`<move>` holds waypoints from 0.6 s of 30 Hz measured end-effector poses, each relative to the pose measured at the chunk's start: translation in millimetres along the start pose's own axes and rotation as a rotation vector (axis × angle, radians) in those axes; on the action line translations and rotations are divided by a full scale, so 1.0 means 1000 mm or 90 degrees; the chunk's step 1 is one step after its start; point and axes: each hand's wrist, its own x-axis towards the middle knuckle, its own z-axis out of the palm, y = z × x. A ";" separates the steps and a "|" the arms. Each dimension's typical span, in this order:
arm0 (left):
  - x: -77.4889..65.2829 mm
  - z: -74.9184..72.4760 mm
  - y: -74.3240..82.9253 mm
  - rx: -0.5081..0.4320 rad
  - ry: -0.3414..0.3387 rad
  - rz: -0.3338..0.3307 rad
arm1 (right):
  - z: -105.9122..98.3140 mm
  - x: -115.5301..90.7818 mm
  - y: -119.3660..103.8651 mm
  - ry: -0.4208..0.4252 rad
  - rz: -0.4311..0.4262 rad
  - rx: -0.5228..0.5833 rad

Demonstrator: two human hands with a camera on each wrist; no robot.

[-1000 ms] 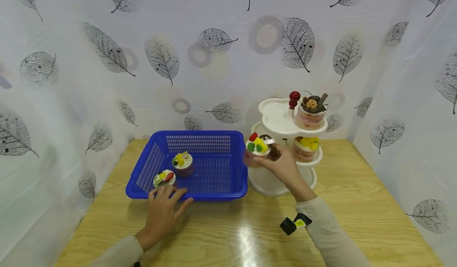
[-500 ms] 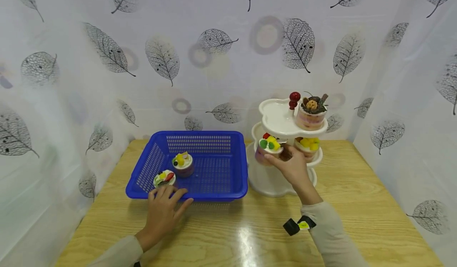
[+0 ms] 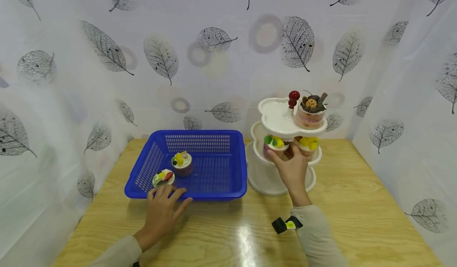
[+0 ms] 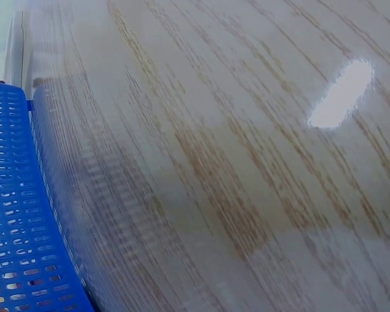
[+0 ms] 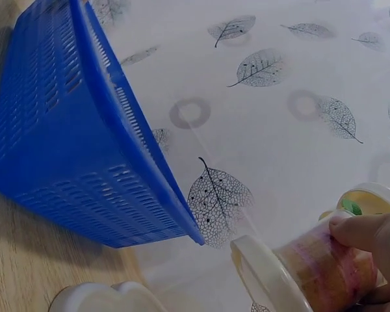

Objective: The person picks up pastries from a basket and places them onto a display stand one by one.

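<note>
My right hand (image 3: pixel 293 171) grips a dessert cup (image 3: pixel 275 148) with white cream, yellow fruit and green leaves on top. The cup sits at the middle tier of a white three-tier stand (image 3: pixel 277 118), under the top tier. In the right wrist view my thumb (image 5: pixel 361 229) presses the side of the layered cup (image 5: pixel 325 266). My left hand (image 3: pixel 162 209) rests with fingers spread over the front rim of a blue basket (image 3: pixel 210 196). Two fruit-topped dessert cups stand in the basket: one with yellow fruit (image 3: pixel 182 164), one with a red slice (image 3: pixel 164 177) near my left fingers.
A chocolate-topped cup (image 3: pixel 310 112) stands on the top tier beside the red knob (image 3: pixel 294 99). Another cup with yellow fruit (image 3: pixel 308 146) is on the middle tier, right of my hand. The wooden table (image 3: pixel 221 235) meets a leaf-print curtain (image 3: pixel 221 68) behind.
My right hand has carried the dessert cup rightward from beside the basket, in under the top tier to the middle tier. The left hand has stayed on the basket rim.
</note>
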 end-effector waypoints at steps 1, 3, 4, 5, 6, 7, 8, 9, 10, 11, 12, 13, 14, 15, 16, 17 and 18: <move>0.000 0.000 0.000 0.000 0.000 0.000 | 0.001 0.000 0.000 0.009 -0.007 -0.010; 0.001 0.000 0.000 0.002 -0.001 0.001 | 0.003 0.001 0.001 0.018 -0.016 -0.023; 0.001 0.000 0.000 0.003 -0.001 0.001 | 0.003 0.001 0.002 0.019 -0.019 -0.035; 0.001 0.001 0.000 0.004 -0.001 0.002 | 0.004 0.001 0.002 0.018 -0.020 -0.046; 0.001 0.001 0.000 0.005 0.000 0.002 | 0.004 0.001 0.003 0.016 -0.021 -0.057; 0.001 0.001 0.000 0.006 0.001 0.003 | 0.004 0.002 0.004 0.011 -0.021 -0.067; 0.001 0.001 0.000 0.006 0.002 0.003 | 0.003 0.002 0.005 0.005 -0.022 -0.078; 0.001 0.001 -0.001 0.007 0.004 0.003 | 0.003 0.002 0.005 -0.004 -0.022 -0.089; 0.000 0.001 -0.001 0.007 0.005 0.003 | 0.002 0.003 0.006 -0.012 -0.024 -0.100; 0.000 0.001 -0.001 0.007 0.005 0.004 | 0.002 0.003 0.006 -0.020 -0.024 -0.110; 0.000 0.001 -0.001 0.008 0.006 0.003 | 0.001 0.003 0.006 -0.029 -0.025 -0.118; 0.000 0.001 -0.001 0.009 0.005 0.004 | 0.000 0.003 0.006 -0.037 -0.026 -0.125; 0.000 0.001 -0.001 0.010 0.005 0.004 | 0.000 0.003 0.005 -0.045 -0.028 -0.131; 0.000 0.001 -0.001 0.011 0.004 0.005 | -0.001 0.004 0.005 -0.051 -0.028 -0.137; 0.000 0.001 -0.001 0.011 0.003 0.005 | -0.002 0.004 0.004 -0.056 -0.030 -0.140; 0.000 0.001 -0.001 0.011 0.002 0.004 | -0.002 0.004 0.004 -0.060 -0.031 -0.141; 0.000 0.001 -0.001 0.010 0.001 0.004 | -0.002 0.005 0.003 -0.062 -0.031 -0.144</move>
